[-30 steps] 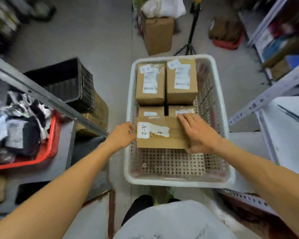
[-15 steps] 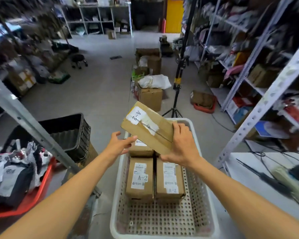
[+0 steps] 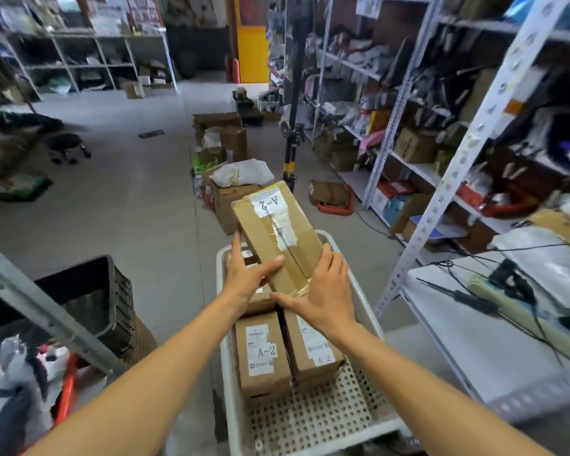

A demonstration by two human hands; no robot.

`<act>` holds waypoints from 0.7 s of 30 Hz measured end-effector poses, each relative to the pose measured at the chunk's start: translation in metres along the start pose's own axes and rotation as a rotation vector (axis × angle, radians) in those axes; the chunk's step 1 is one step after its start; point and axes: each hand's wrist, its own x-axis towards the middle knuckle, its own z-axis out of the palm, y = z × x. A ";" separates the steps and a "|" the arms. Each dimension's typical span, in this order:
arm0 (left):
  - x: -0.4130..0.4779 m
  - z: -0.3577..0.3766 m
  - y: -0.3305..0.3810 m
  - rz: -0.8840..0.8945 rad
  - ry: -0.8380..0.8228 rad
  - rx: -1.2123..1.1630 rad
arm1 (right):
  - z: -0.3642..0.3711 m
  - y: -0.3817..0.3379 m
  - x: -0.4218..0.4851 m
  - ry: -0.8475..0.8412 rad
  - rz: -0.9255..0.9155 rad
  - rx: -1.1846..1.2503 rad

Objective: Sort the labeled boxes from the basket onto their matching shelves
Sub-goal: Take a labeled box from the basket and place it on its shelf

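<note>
The left hand grips the left edge of a cardboard box. Its thumb lies across the top face, and its fingers run straight up the side, close together. The right hand brackets the near right corner. Its fingers are spread and nearly straight against the right edge, and the thumb stretches left along the near end. I cannot tell whether any fingertips reach under the box.

The box is brown and oblong, held up in the air over the far half of the white perforated basket. It is tilted, with its far end pointing away. A white label at that far end reads "A-2", upside down from here. A torn white strip runs along the centre seam, and glossy clear tape wraps the near end.

Below the hands, two more boxes marked A-2 lie side by side in the basket, touching each other. Metal shelving lines the right side, well apart from the held box.
</note>
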 end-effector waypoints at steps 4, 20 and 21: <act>-0.014 -0.012 -0.003 -0.006 -0.121 0.171 | -0.020 0.016 -0.026 -0.086 -0.025 -0.116; -0.130 0.043 -0.014 -0.002 -0.552 0.397 | -0.140 0.095 -0.170 -0.388 0.187 -0.419; -0.141 0.053 -0.016 -0.003 -0.604 0.413 | -0.147 0.103 -0.184 -0.390 0.221 -0.437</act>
